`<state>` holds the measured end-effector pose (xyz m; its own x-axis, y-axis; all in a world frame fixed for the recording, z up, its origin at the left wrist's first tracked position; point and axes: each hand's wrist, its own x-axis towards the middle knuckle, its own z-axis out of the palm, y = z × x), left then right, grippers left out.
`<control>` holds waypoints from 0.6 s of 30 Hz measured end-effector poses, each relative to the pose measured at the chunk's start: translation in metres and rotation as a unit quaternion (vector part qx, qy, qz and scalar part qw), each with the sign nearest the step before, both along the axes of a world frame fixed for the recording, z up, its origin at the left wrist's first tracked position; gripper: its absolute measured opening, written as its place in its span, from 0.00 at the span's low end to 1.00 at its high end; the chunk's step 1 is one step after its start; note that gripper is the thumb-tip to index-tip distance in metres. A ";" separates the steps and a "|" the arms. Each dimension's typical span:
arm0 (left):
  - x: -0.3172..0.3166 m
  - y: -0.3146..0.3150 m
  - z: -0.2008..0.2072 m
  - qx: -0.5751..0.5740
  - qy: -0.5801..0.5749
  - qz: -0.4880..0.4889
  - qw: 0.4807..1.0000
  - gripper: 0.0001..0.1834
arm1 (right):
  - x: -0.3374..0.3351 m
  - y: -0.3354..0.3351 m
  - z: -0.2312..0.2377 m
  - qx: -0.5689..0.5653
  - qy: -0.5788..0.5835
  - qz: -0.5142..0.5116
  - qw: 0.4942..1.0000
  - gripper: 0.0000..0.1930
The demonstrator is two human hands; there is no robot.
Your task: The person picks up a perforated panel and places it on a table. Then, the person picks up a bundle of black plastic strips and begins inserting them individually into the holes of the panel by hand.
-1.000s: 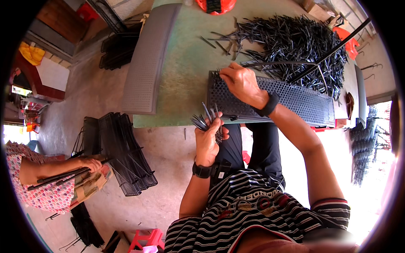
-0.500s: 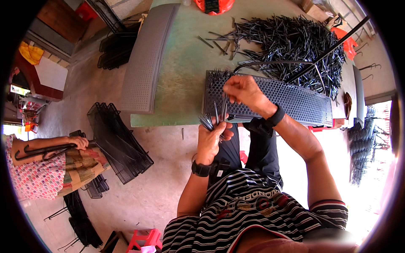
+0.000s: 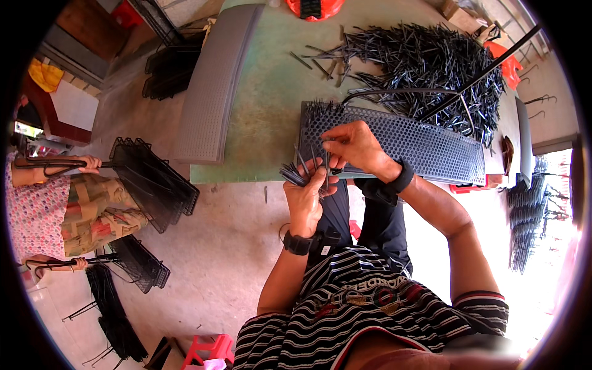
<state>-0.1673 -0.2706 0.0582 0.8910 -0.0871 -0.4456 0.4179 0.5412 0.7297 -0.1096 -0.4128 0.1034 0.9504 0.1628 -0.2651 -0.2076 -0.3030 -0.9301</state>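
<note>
My left hand [image 3: 305, 200] is closed around a bundle of thin dark strips [image 3: 295, 173], with several tips fanning out past the fingers. Just right of it, my right hand [image 3: 361, 147] pinches the upper end of one dark strip that stands up from the left hand. Both hands are at the table's near edge. Behind them lies a dark perforated panel [image 3: 407, 137] with rows of round holes. Small dark strips [image 3: 320, 108] stick up from its far left corner. A bent black rod frame [image 3: 404, 91] rests across the panel's far side.
A large heap of dark strips [image 3: 425, 68] covers the far right of the green table [image 3: 265, 135]. A grey perforated sheet [image 3: 216, 92] lies along its left edge. On the left, a person [image 3: 40, 209] holds black mesh racks [image 3: 154, 185]. A red stool [image 3: 209, 349] stands below.
My right hand has come slightly down and back from the panel's corner. My left hand has shifted a little left. The person on the left has moved further left with the mesh racks.
</note>
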 end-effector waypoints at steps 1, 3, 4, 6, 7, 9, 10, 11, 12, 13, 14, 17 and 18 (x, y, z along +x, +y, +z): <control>0.000 0.000 -0.001 0.005 0.003 0.010 1.000 0.10 | 0.000 0.000 0.001 -0.006 -0.005 -0.005 1.000 0.12; 0.002 -0.001 0.002 0.001 0.002 0.012 1.000 0.10 | 0.000 0.000 0.000 -0.017 -0.015 0.000 1.000 0.12; 0.002 -0.001 0.003 -0.001 0.001 0.013 1.000 0.11 | -0.001 0.001 -0.001 -0.021 -0.020 0.010 1.000 0.12; 0.002 -0.003 0.001 -0.005 -0.010 0.008 1.000 0.11 | -0.002 0.003 -0.002 -0.006 -0.017 0.007 1.000 0.13; 0.002 -0.004 0.001 -0.007 -0.016 0.006 1.000 0.11 | -0.004 0.006 -0.003 0.014 -0.009 -0.006 1.000 0.13; 0.001 -0.006 -0.003 -0.009 -0.010 0.025 1.000 0.10 | -0.007 0.006 -0.008 0.044 0.016 -0.030 0.998 0.13; 0.000 -0.007 -0.004 -0.010 -0.007 0.034 0.999 0.10 | -0.008 0.004 -0.013 0.054 0.033 -0.041 0.997 0.13; 0.000 -0.009 -0.004 -0.011 0.001 0.046 0.999 0.11 | -0.008 0.002 -0.015 0.064 0.049 -0.052 0.995 0.13; 0.000 -0.010 -0.005 -0.012 0.010 0.059 0.998 0.12 | -0.009 0.001 -0.015 0.053 0.041 -0.051 0.996 0.13; 0.000 -0.011 -0.005 -0.013 0.018 0.072 0.997 0.13 | -0.009 0.001 -0.014 0.042 0.033 -0.051 0.997 0.12; 0.000 -0.011 -0.007 -0.003 0.004 0.083 0.997 0.12 | -0.009 0.000 -0.012 0.030 0.024 -0.051 0.998 0.12; 0.004 -0.005 -0.011 0.025 -0.016 0.106 0.994 0.11 | -0.003 -0.008 0.000 0.023 0.011 -0.071 0.997 0.12; 0.005 -0.002 -0.010 0.016 -0.012 0.094 0.995 0.11 | 0.001 -0.010 0.002 0.018 -0.052 -0.101 0.993 0.11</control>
